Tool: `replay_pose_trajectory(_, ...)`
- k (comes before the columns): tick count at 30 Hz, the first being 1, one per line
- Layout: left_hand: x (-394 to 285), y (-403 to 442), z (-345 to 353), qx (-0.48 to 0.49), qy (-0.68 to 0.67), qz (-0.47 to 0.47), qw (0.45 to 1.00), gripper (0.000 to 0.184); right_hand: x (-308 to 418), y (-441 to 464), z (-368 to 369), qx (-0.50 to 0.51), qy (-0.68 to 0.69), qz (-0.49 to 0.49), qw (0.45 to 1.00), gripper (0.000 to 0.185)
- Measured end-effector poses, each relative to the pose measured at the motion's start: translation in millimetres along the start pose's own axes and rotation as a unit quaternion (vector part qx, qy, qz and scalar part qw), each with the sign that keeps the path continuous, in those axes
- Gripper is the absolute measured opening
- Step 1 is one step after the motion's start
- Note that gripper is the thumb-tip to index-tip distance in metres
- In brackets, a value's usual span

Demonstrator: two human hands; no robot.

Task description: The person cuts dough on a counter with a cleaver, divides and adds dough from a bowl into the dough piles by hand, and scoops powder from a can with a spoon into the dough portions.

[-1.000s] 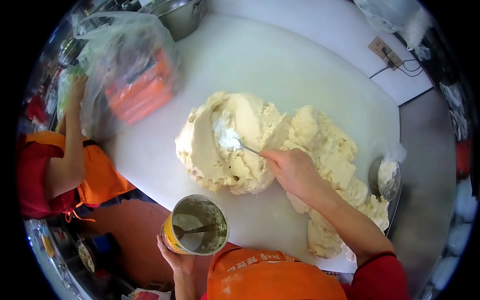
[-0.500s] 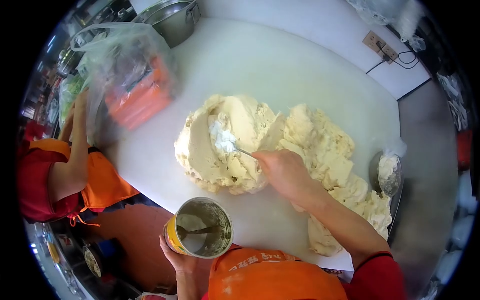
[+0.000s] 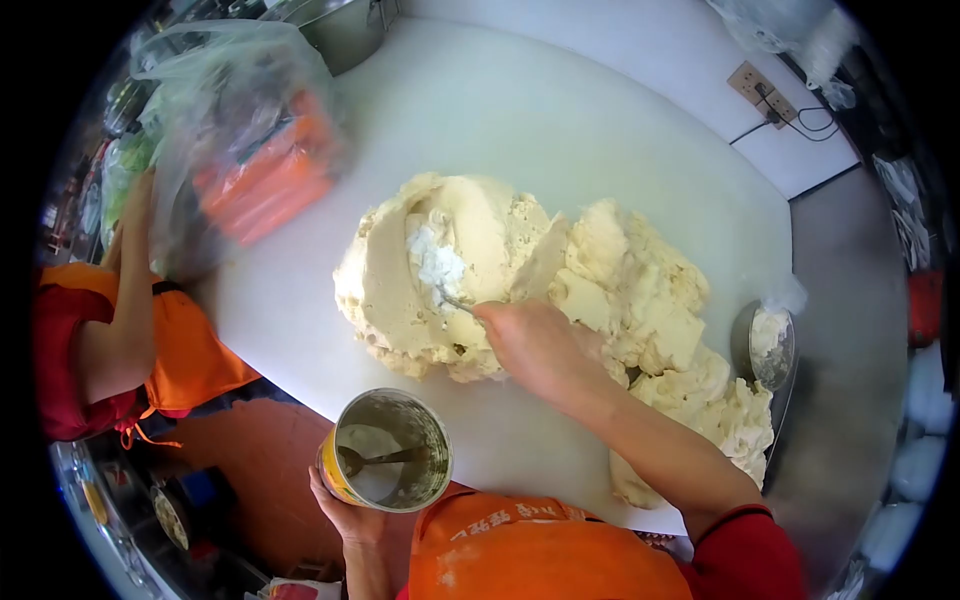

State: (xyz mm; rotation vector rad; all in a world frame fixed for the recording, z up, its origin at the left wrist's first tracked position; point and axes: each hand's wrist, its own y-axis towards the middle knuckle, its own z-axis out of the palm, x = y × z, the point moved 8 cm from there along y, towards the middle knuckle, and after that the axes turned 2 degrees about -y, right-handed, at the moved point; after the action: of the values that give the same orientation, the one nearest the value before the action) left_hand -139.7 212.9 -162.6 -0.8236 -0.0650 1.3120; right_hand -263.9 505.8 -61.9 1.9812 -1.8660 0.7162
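Note:
My right hand [image 3: 540,350] is closed on the handle of a spoon [image 3: 455,303], whose tip reaches into white powder [image 3: 436,262]. That powder lies in a hollow on top of a big mound of pale dough [image 3: 385,290]. A second, rougher mass of dough [image 3: 640,290] adjoins it on the right and runs beneath my right forearm. My left hand [image 3: 350,515] grips a yellow-sided tin can [image 3: 440,440] by its left side, at the near edge of the table. Inside the can are another spoon [image 3: 395,457] and some pale contents.
A plastic bag of orange packets [image 3: 265,180] sits at the left of the white worktop [image 3: 480,110]. Behind it stands a metal pot [image 3: 345,35]. At right is a bowl of white powder [image 3: 768,335] with a scoop. A co-worker's arm [image 3: 130,270] is beside the bag.
My right hand and the spoon have shifted slightly left, with the spoon tip deeper at the powder's edge. The powder looks more spread. The whole view has shifted a little.

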Motion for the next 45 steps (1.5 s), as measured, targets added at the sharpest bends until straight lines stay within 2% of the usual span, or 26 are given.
replay_pose_trajectory(3, 4.7, -0.9, 7.5, -0.013, -0.035, -0.028, 0.999, 0.059, -5.0, 1.4, 5.3, 0.000, 0.012, 0.005, 1.000, 0.024)
replay_pose_trajectory(6, 0.0, -6.6, 15.6, 0.018, -0.008, -0.027, 0.999, 0.058, -0.9, -7.8, -8.4, -0.019, 0.024, -0.015, 0.999, 0.025)
replay_pose_trajectory(9, -16.2, -10.4, 4.2, 0.000, 0.050, 0.047, 0.998, 0.058, -0.1, -15.7, -23.8, 0.012, -0.012, -0.023, 1.000, 0.025)
replay_pose_trajectory(14, -9.2, -16.0, 0.7, -0.019, -0.008, 0.022, 1.000, 0.057, 5.4, -30.7, -30.2, 0.048, -0.038, -0.020, 0.998, 0.026)
replay_pose_trajectory(17, -2.8, -14.7, 2.9, -0.016, -0.025, -0.005, 1.000, 0.056, 0.9, -28.2, -3.5, 0.031, -0.105, -0.047, 0.993, 0.024)
replay_pose_trajectory(20, -6.1, -15.6, -2.2, -0.007, -0.016, 0.006, 1.000, 0.057, 2.6, -22.1, -5.5, 0.045, -0.050, 0.000, 0.998, 0.022)
replay_pose_trajectory(23, -7.6, -12.8, -5.0, -0.012, -0.017, 0.016, 1.000, 0.056, -8.4, -18.3, 0.0, -0.005, 0.021, -0.023, 1.000, 0.021)
replay_pose_trajectory(26, -9.2, -13.2, 0.6, -0.014, -0.011, 0.017, 1.000, 0.056, -15.1, -17.0, -10.9, 0.013, 0.095, 0.020, 0.995, 0.023)
replay_pose_trajectory(32, -14.8, -13.2, 3.0, -0.008, 0.013, 0.037, 0.999, 0.054, -15.3, -18.2, -42.4, 0.051, 0.129, 0.097, 0.986, 0.025)
replay_pose_trajectory(35, -11.8, -11.8, 7.0, -0.002, 0.014, 0.032, 0.999, 0.053, -9.8, -2.3, -56.7, 0.010, 0.103, 0.045, 0.994, 0.025)
replay_pose_trajectory(38, -14.3, -12.7, 13.1, 0.006, 0.024, 0.046, 0.999, 0.051, -8.9, 11.5, -40.9, -0.010, 0.110, 0.021, 0.994, 0.024)
replay_pose_trajectory(42, -10.4, -10.9, 25.1, 0.002, 0.029, 0.045, 0.999, 0.048, -0.1, 28.4, -14.4, -0.024, 0.004, -0.028, 0.999, 0.022)
replay_pose_trajectory(45, -7.3, -3.0, 18.6, -0.019, 0.006, 0.038, 0.999, 0.061, -0.7, 28.2, -6.0, -0.006, -0.025, -0.018, 1.000, 0.022)
